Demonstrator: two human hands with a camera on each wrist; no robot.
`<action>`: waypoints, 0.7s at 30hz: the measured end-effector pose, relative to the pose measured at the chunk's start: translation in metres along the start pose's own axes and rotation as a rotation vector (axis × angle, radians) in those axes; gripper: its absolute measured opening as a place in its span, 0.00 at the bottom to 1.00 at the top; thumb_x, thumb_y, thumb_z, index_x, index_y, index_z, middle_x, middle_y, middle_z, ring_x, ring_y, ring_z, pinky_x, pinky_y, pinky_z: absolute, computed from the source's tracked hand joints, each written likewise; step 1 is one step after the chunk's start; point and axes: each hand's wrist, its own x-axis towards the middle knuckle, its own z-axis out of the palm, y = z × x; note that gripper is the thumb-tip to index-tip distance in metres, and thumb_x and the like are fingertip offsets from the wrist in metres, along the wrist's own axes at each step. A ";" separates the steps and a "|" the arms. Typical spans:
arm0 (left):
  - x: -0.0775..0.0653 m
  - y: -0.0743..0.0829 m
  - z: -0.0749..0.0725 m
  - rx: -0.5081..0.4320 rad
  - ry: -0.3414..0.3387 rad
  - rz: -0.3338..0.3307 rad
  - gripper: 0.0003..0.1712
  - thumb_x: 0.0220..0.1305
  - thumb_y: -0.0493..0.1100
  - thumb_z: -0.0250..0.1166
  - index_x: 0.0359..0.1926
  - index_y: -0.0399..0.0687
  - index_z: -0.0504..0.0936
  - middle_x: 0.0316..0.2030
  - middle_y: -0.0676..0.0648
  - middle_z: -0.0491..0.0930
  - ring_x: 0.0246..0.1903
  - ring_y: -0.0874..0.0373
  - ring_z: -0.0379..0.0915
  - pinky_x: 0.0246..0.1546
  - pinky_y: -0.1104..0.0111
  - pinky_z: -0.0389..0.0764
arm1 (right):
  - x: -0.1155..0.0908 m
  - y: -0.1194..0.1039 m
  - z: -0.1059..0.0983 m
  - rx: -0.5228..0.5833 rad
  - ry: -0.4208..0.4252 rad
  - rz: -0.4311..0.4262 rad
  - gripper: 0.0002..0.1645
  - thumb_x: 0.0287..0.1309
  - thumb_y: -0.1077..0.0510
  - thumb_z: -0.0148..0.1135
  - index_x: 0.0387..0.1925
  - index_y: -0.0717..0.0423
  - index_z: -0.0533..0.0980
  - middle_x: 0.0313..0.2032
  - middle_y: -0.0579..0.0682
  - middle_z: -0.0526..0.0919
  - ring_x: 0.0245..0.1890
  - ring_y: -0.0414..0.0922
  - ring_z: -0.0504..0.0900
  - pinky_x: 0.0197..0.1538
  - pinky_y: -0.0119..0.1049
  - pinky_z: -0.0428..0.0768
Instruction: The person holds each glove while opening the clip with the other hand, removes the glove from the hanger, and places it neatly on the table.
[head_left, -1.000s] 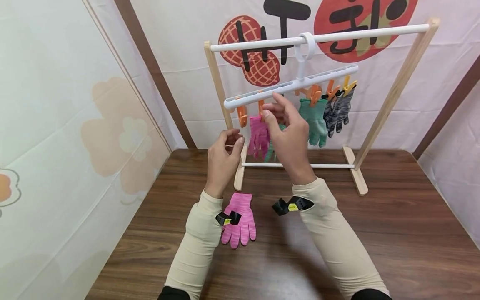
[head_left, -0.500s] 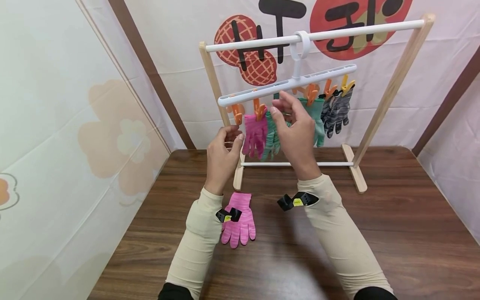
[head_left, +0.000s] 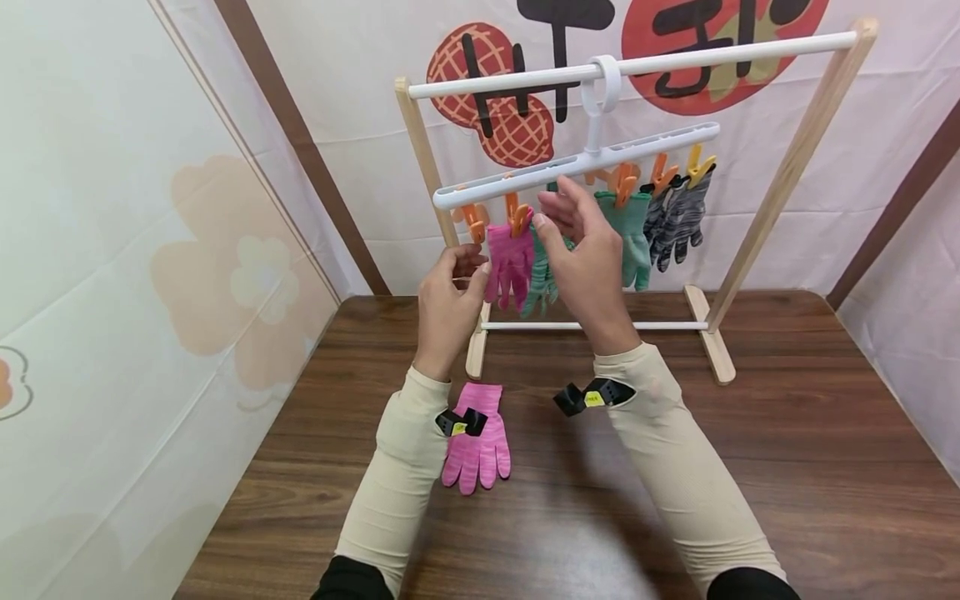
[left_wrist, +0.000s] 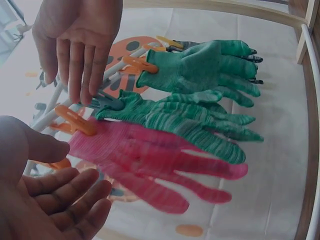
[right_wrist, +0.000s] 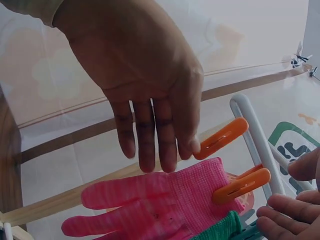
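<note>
Fingers of the L hand [head_left: 450, 304] and R hand [head_left: 587, 254] are relaxed, partly spread, w/ nothing held, to either side of the hung pink glove [head_left: 510, 262], clipped at the hanger [head_left: 517, 182]. Step in hand: prob. a check of that glove; next move likely calls for lifting the loose pink glove [head_left: 482, 454] off the surface [head_left: 637, 533] to the vacant orange clip [head_left: 474, 223]. Backdrop lettering [head_left: 566, 12] is cropped & not readable; yellow wrist labels [head_left: 594, 398] are illegible.

A streaked pink glove [head_left: 508, 262] is pictured far left, with a green glove [head_left: 628, 221] and mottled black-and-grey gloves [head_left: 683, 215] seen far right.
</note>
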 end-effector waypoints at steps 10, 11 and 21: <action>0.006 0.000 0.013 -0.026 0.016 -0.069 0.16 0.70 0.41 0.65 0.54 0.36 0.82 0.45 0.41 0.86 0.43 0.52 0.82 0.47 0.61 0.82 | 0.003 0.004 0.002 -0.024 -0.134 0.059 0.40 0.73 0.58 0.59 0.78 0.56 0.53 0.64 0.50 0.79 0.67 0.40 0.73 0.69 0.36 0.67; 0.006 0.001 0.014 -0.022 0.017 -0.075 0.16 0.70 0.41 0.66 0.54 0.36 0.82 0.45 0.41 0.86 0.43 0.52 0.83 0.46 0.61 0.82 | 0.003 0.004 0.002 -0.027 -0.149 0.061 0.41 0.73 0.57 0.58 0.79 0.55 0.52 0.65 0.49 0.78 0.68 0.40 0.71 0.70 0.36 0.67; 0.008 0.006 0.023 0.083 0.066 -0.103 0.14 0.70 0.42 0.67 0.50 0.36 0.85 0.44 0.41 0.87 0.42 0.50 0.84 0.42 0.60 0.84 | 0.005 0.002 -0.002 -0.046 -0.252 0.075 0.43 0.76 0.54 0.54 0.81 0.54 0.45 0.69 0.49 0.74 0.67 0.41 0.71 0.63 0.41 0.72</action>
